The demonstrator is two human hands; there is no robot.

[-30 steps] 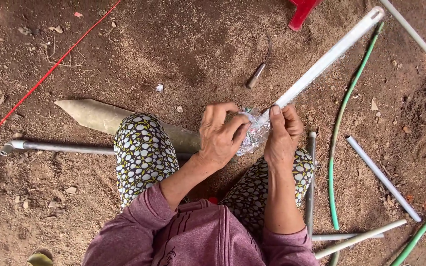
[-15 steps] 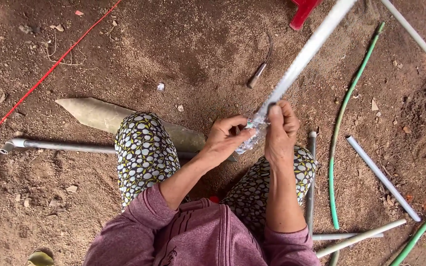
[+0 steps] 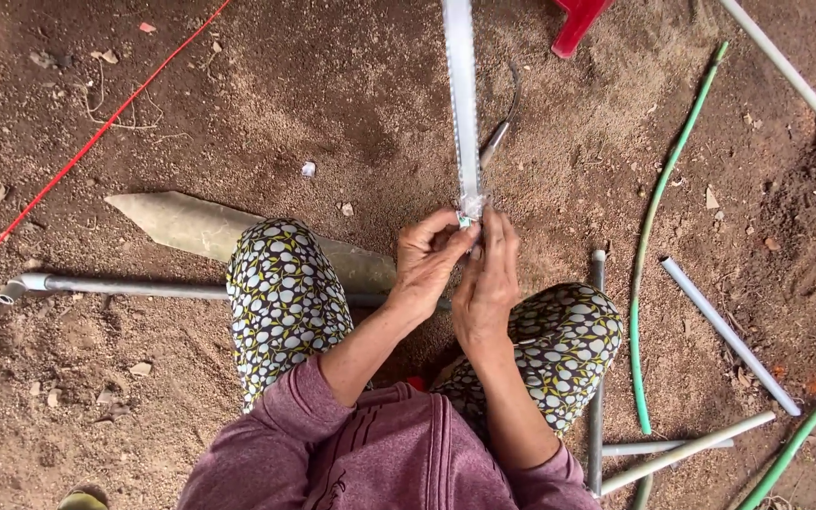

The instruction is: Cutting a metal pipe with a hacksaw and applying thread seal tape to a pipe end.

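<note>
I squat on bare earth in patterned trousers, both hands raised in front of my knees. A long white plastic pipe [image 3: 462, 104] points straight away from me, its near end between my hands. My left hand [image 3: 432, 260] pinches that end, which is wrapped in crumpled clear plastic film [image 3: 471, 206]. My right hand [image 3: 488, 279] grips the same wrapped end from the right, fingers closed around it. The two hands touch each other at the pipe's tip.
A grey metal pipe [image 3: 125, 286] lies across the ground under my left knee, over a flat pale board [image 3: 191, 225]. Green hoses [image 3: 649, 246], short white pipe pieces [image 3: 729, 335], a red string [image 3: 87, 146] and a red plastic object [image 3: 578, 21] lie around.
The white pipe has swung from pointing up-right to pointing straight ahead. The bunched plastic film has been drawn down tight onto the pipe's end, and both hands shifted slightly.
</note>
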